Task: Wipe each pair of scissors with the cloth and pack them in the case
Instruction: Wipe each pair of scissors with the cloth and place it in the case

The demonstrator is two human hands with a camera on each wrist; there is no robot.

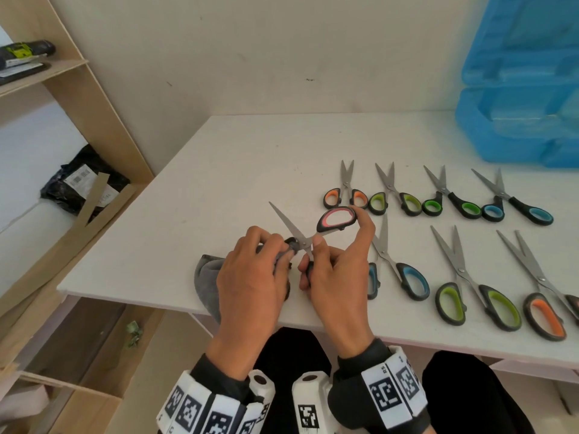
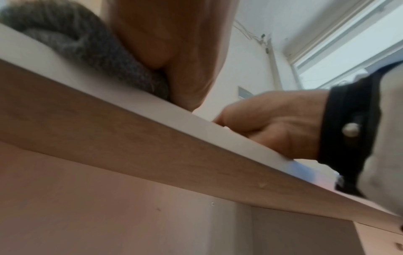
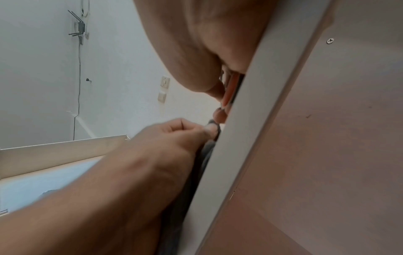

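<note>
The camera looks up from below the front edge of the worktop (image 2: 152, 120), which runs as a slant from upper left to lower right. A grey cloth (image 2: 91, 50) lies bunched over that edge beside the left hand (image 2: 174, 43). Further along, the right hand (image 2: 279, 124) rests curled at the edge, with a black cuff (image 2: 348, 124) at its wrist.

- Held scissors (image 1: 300, 236): bright smooth metal blades, black plastic handle, pink lining.
- Cloth (image 1: 206, 277): grey, soft, fuzzy.
- Table (image 1: 219, 170): matt white top, scuffed.
- Case (image 1: 520, 89), upper right: translucent blue plastic, glossy.
</note>
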